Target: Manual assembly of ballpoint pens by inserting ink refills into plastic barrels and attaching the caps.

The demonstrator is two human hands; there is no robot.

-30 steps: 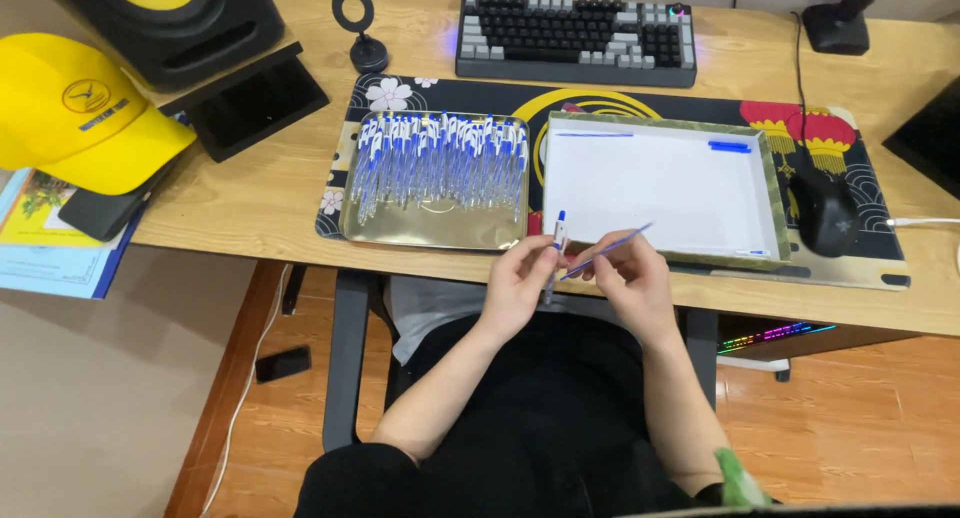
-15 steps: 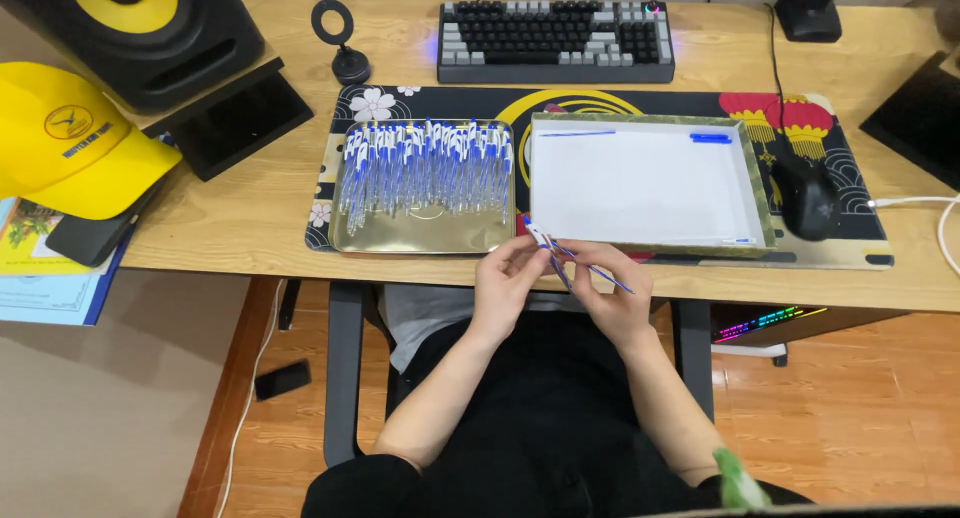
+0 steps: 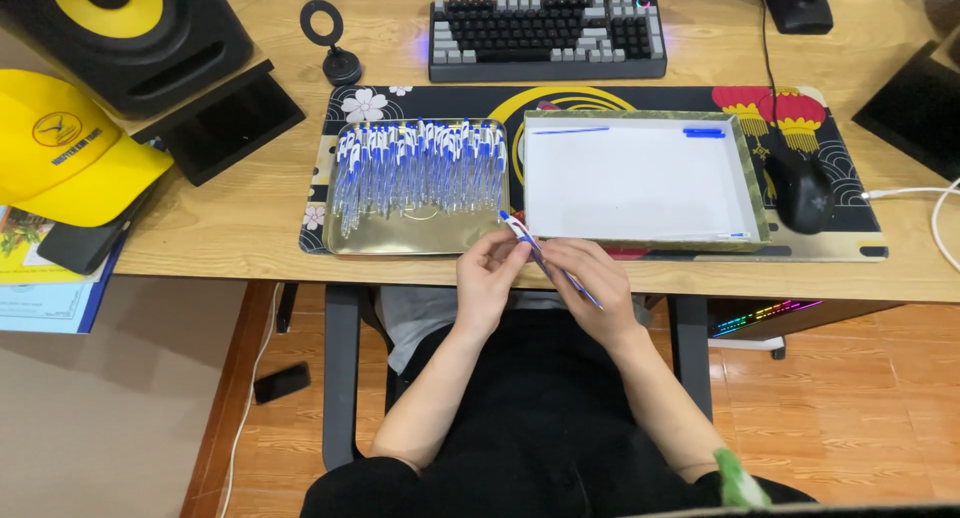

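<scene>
Both my hands meet at the desk's front edge around one blue and white pen [image 3: 530,246]. My left hand [image 3: 487,278] pinches the pen's upper end near its cap. My right hand [image 3: 590,283] grips the thin barrel lower down, whose tip pokes out past my fingers. Just behind my left hand lies a gold tray [image 3: 420,233] packed with several similar blue pens [image 3: 420,168]. Beyond my right hand stands a white-lined box [image 3: 640,183] with a green patterned rim, holding a blue pen part at its back left and another at its back right.
A patterned desk mat [image 3: 320,178] lies under both containers. A keyboard [image 3: 545,38] sits at the back, a black mouse [image 3: 800,190] right of the box. A speaker [image 3: 130,33], a yellow cap [image 3: 60,148] and a black tablet [image 3: 230,118] occupy the left side.
My hands with the pen have turned it from pointing right to slanting up-left, and the camera view has shifted slightly. The tray and box stayed in place.
</scene>
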